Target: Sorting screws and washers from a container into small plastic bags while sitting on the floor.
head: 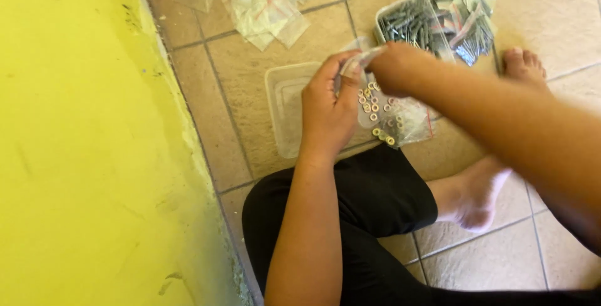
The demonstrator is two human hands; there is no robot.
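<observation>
While washers (375, 102) lie below, both hands pinch a bag (362, 57).

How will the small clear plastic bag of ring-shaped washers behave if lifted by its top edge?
The small clear plastic bag of washers looks floppy: its thin film sags and creases. It is probably bottom-heavy, since the washers pool low. Both the left hand and right hand pinch its top, so the film may be slippery.
</observation>
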